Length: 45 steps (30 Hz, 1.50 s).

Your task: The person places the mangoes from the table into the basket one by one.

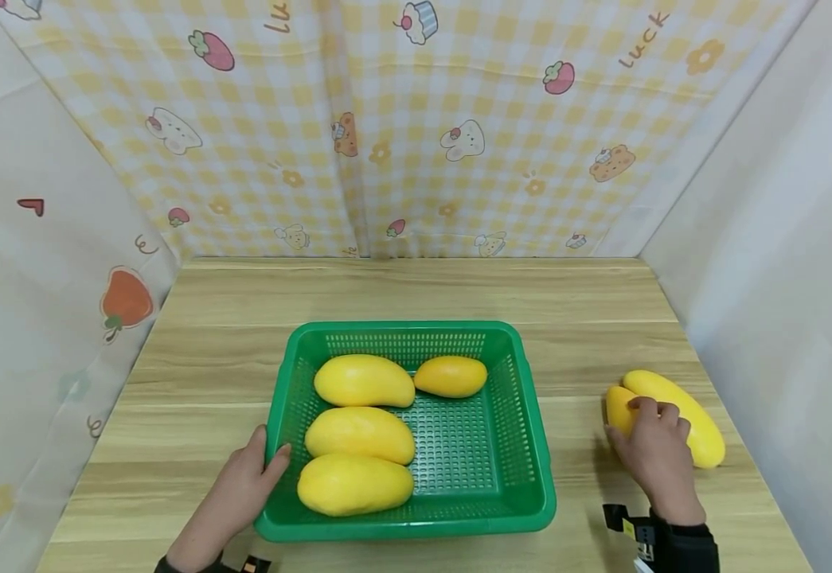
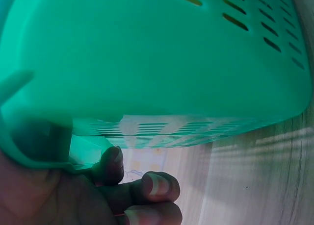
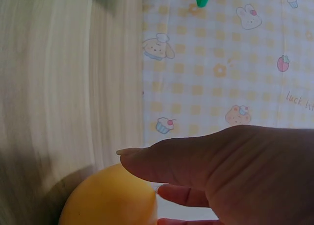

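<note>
A green plastic basket [image 1: 404,532] with slotted sides stands mid-table in the head view. Along its left half lie three large yellow mangoes [image 1: 360,435], and a smaller mango [image 1: 451,376] sits at the back right inside. My left hand [image 1: 240,481] grips the basket's left rim, thumb over the inside and fingers outside; the left wrist view shows those fingers [image 2: 159,185] curled beneath the rim. Over at the right, my right hand [image 1: 655,454] holds a small orange-yellow mango [image 1: 619,407] between thumb and fingers. A large yellow mango [image 1: 705,434] lies right beside it, partly behind the hand.
The wooden table [image 1: 416,290] ends at a checked cloth [image 1: 401,191] at the back. White cloth walls [image 1: 781,263] close off both sides, the right one near the large mango.
</note>
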Motion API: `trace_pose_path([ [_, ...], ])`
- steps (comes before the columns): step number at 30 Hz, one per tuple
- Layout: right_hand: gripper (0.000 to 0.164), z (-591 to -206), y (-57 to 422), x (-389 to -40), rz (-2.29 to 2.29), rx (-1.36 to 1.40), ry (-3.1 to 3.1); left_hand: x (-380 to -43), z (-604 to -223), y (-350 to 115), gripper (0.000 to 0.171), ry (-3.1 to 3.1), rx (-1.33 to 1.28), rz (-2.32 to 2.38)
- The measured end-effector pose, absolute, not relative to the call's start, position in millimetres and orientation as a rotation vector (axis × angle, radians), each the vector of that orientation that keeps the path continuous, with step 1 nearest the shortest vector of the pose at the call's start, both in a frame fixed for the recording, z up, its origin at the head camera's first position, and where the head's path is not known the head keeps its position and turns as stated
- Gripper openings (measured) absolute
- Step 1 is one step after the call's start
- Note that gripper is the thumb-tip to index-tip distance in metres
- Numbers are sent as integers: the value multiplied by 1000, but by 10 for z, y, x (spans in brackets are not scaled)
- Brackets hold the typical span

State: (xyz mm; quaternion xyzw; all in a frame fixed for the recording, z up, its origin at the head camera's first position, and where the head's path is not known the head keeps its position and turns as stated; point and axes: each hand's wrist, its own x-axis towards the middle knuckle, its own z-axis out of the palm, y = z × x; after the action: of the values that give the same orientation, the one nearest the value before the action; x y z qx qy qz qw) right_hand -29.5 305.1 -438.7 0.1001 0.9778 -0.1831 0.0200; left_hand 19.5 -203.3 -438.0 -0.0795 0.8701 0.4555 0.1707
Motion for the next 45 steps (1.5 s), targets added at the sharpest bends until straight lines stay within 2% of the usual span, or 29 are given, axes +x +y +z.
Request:
trace_pose_path([
  [10,54,-4501,3047,-336,-611,317,2972,186,-4392,-2042,18,2468,-228,1300],
  [27,81,-4477,3076,-368,-589,340,2932,192,-4368,-2043,21,2437,-233,1346],
  [37,81,-4463,3050,-394,-617,222,2906,189,-4400,-2038,20,2445,-218,1342],
  [45,79,-4279,3020,-414,-646,101,2980,197,-4384,-2043,21,2436,-235,1361],
])
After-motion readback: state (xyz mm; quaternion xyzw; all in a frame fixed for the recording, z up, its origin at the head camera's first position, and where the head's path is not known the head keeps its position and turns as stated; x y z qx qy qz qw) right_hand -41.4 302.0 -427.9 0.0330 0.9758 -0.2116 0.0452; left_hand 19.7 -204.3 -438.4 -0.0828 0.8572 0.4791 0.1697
